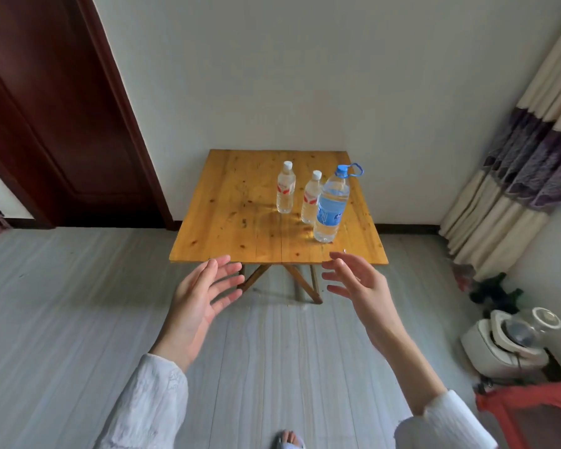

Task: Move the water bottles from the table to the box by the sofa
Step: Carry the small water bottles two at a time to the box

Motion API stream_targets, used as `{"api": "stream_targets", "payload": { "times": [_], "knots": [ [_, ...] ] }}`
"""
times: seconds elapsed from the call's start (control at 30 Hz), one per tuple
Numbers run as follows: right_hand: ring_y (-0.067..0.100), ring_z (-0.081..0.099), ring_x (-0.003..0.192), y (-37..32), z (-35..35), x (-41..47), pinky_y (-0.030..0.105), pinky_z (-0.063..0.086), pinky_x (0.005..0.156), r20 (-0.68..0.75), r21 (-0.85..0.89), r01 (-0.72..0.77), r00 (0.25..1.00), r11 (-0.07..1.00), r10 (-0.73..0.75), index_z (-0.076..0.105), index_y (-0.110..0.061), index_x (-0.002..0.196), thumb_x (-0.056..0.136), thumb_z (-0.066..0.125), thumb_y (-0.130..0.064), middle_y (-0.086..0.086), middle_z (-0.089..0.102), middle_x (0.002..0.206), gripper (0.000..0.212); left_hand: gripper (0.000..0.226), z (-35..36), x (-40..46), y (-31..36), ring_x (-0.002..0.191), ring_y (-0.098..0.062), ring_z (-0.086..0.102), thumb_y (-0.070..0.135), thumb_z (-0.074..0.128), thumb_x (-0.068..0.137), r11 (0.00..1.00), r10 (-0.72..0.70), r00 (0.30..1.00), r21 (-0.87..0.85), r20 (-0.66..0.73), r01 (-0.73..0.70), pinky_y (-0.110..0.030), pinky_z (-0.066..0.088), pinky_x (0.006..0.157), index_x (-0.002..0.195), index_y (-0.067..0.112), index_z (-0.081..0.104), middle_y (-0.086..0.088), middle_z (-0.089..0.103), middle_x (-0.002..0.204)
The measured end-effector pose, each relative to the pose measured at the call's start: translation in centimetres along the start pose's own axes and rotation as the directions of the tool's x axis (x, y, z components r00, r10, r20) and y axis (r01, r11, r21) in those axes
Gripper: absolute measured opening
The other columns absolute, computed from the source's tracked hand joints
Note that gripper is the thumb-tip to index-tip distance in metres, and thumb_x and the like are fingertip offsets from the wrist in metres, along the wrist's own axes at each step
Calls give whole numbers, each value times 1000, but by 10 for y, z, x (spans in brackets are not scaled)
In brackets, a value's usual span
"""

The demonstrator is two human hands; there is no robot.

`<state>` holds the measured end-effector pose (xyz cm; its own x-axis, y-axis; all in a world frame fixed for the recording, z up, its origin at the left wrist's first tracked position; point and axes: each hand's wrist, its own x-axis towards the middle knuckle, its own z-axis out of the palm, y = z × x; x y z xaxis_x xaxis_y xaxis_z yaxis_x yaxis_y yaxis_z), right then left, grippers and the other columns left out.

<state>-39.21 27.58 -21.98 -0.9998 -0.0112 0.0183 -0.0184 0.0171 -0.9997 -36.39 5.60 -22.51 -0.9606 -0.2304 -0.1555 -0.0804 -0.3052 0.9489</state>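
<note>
Three water bottles stand upright on a small wooden folding table [234, 222] set against the white wall. The large bottle with a blue cap and blue label [331, 205] stands nearest the table's front edge, towards its right side. Just behind it and touching or nearly touching it on its left is a small bottle with a white cap and red-and-white label [311, 197]. A second small bottle of the same kind [285, 187] stands a little apart, further left and closer to the middle of the tabletop. Both hands hang in the air in front of the table's front edge, palms turned towards each other and holding nothing. The left hand [201, 296] has its fingers spread wide and reaches towards the front edge; the right hand [357, 283] is likewise spread, fingers slightly curled, below the large bottle. White sleeves [149, 403] cover both forearms. A dark red door [55, 118] stands left of the table and a striped curtain [525, 163] hangs to the right.
</note>
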Motion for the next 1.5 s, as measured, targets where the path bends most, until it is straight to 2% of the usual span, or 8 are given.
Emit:
{"api": "stream_targets", "payload": {
  "times": [0.37, 0.6, 0.83, 0.93, 1.07, 1.17, 1.4, 1.5],
  "knots": [
    [13, 66, 87, 21, 14, 189, 26, 56, 75, -28, -47, -83, 996, 995, 82, 59, -17, 109, 89, 53, -22, 7, 67, 103, 22, 27, 30, 191, -6, 102, -25, 64, 27, 42, 93, 995, -97, 995, 28, 5, 96, -42, 50, 90, 109, 12, 59, -11, 66, 110],
    [16, 65, 88, 57, 35, 313, 27, 54, 76, -218, 49, -132, 966, 990, 140, 59, -14, 110, 91, 52, -18, 4, 68, 97, 21, 28, 47, 346, -20, 103, -25, 63, 25, 43, 94, 980, -187, 976, 85, 110, 178, -39, 52, 85, 110, 11, 59, -12, 65, 111],
    [11, 55, 111, 100, 57, 430, 13, 50, 66, -355, -96, -242, 915, 966, 194, 50, -16, 125, 91, 50, -24, -1, 59, 122, 34, 25, 64, 485, -33, 110, -16, 58, 30, 42, 94, 926, -280, 932, 319, 228, 201, -35, 48, 93, 113, 22, 56, -1, 63, 116],
    [13, 51, 117, 118, 62, 467, 9, 44, 79, -465, -187, -290, 868, 938, 176, 46, -13, 129, 92, 48, -21, 1, 55, 129, 38, 32, 72, 531, -42, 117, -11, 52, 34, 40, 94, 893, -283, 917, 426, 282, 145, -30, 43, 98, 124, 24, 48, 6, 56, 124],
    [19, 41, 127, 146, 70, 498, 31, 37, 102, -595, -284, -375, 791, 882, 145, 36, -14, 134, 91, 50, -19, 6, 42, 140, 45, 42, 88, 578, -61, 122, -3, 41, 33, 46, 91, 846, -229, 895, 534, 383, -11, -13, 34, 94, 131, 25, 40, 12, 44, 132],
    [18, 37, 131, 160, 70, 514, 29, 30, 107, -656, -246, -403, 739, 882, 154, 30, -14, 138, 90, 53, -19, 5, 38, 144, 53, 44, 102, 605, -81, 126, -2, 36, 34, 49, 89, 827, -214, 860, 555, 464, -94, -23, 33, 104, 131, 30, 37, 16, 40, 133],
    [15, 52, 110, 179, 71, 531, 22, 39, 91, -733, -195, -407, 665, 892, 143, 48, -12, 124, 89, 55, -24, 2, 59, 120, 38, 46, 125, 635, -113, 123, -16, 46, 52, 43, 80, 827, -249, 815, 553, 523, -102, -39, 41, 104, 122, 33, 46, 3, 50, 132],
    [10, 53, 97, 184, 70, 534, 19, 42, 80, -732, -186, -383, 669, 905, 133, 53, -15, 113, 87, 57, -27, -2, 61, 107, 30, 49, 128, 637, -118, 128, -17, 42, 56, 41, 77, 832, -245, 805, 544, 540, -111, -39, 39, 106, 120, 32, 46, 10, 48, 131]
  ]
}}
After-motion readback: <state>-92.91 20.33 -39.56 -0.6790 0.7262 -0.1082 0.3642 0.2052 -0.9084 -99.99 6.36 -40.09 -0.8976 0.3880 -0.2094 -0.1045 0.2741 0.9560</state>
